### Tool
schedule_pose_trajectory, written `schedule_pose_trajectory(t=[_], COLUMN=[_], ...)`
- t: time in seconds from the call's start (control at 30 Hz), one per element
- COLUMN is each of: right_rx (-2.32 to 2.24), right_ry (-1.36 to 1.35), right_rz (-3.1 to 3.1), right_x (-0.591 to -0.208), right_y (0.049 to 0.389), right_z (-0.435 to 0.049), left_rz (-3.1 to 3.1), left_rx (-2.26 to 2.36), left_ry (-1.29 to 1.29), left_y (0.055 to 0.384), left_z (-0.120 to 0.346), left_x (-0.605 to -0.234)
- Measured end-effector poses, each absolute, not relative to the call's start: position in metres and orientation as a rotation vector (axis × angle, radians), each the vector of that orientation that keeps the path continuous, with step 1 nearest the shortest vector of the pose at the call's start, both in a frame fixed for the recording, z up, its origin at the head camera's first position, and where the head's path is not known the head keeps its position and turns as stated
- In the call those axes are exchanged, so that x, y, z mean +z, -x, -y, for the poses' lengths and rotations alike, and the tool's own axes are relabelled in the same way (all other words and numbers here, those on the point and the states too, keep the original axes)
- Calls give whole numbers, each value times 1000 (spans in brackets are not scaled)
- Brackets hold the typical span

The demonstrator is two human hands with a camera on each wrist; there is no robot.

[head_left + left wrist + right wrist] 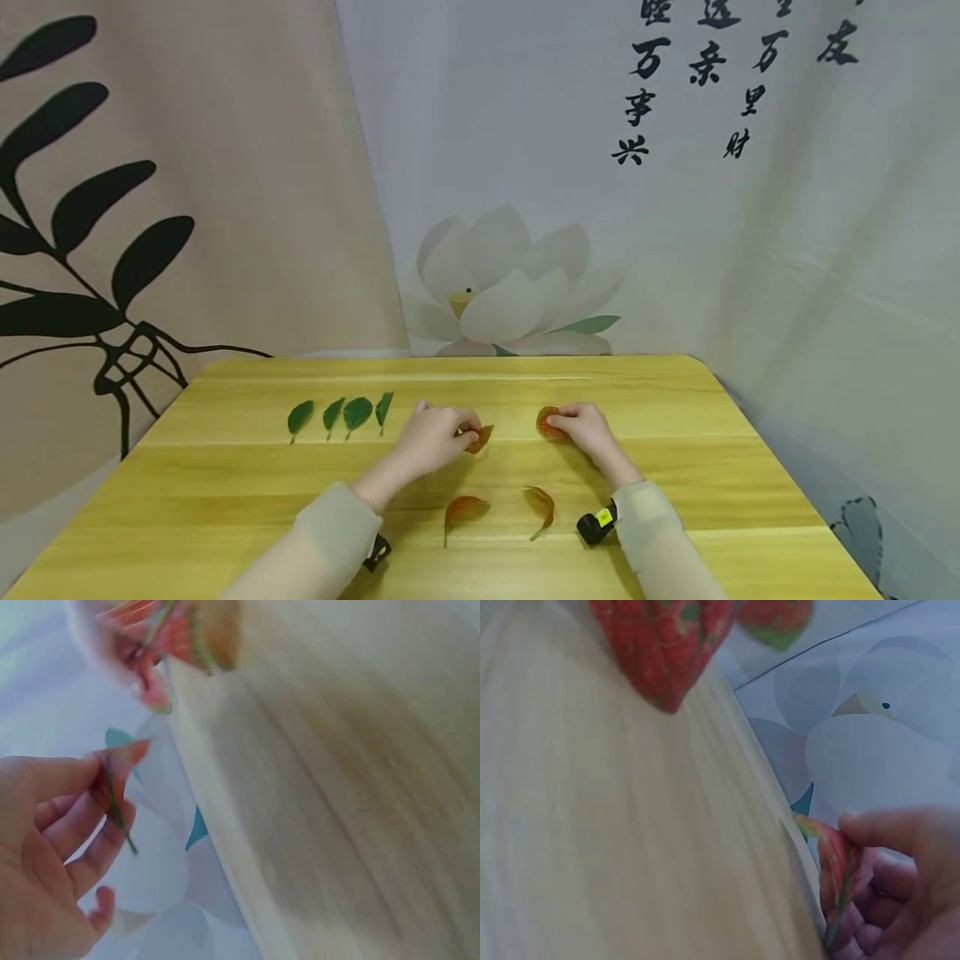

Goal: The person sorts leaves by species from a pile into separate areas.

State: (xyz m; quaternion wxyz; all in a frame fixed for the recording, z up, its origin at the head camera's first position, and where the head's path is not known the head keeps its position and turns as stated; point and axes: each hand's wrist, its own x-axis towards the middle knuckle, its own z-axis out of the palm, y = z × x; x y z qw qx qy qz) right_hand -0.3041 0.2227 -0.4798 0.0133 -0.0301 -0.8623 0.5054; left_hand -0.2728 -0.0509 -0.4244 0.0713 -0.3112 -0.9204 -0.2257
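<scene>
Four leaves (357, 412) lying in row on counter (750, 508), far left part. Left hand (437, 435) holding one leaf (481, 440), right of row. Right hand (588, 428) holding another leaf (547, 423), farther right. Two more leaves (463, 506) lying closer, side by side but apart, between left sleeve (318, 537) and right sleeve (660, 529). Cloth (517, 125) hanging behind counter.

four leaves (358, 411) are showing deep green, the held leaves (480, 440) (546, 423) are mixing red with green, the loose leaves (464, 504) (550, 510) are wearing rusty red-brown, the tabletop (675, 467) is running yellow with streaked grain, and the pale backdrop (750, 275) is carrying black characters (640, 108) and a whitish lotus (517, 300).
</scene>
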Motion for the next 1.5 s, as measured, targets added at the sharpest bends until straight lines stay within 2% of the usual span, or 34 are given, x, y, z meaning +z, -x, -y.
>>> schedule_pose_trajectory(t=[0.27, 0.5, 1.17, 1.5], right_rx=[2093, 2471, 2477, 2450], right_ry=[197, 201, 138, 150], right_rz=[2428, 2163, 2109, 2140], right_x=[-477, -485, -488, -489], right_y=[301, 299, 300, 300], right_z=[-224, -223, -226, -225], left_rz=[2762, 2649, 2582, 2593], left_rx=[-1634, -2046, -2186, -2179], left_ry=[777, 746, 673, 609], left_y=[273, 279, 286, 304], left_z=[58, 57, 53, 42], left_x=[-408, -416, -425, -433])
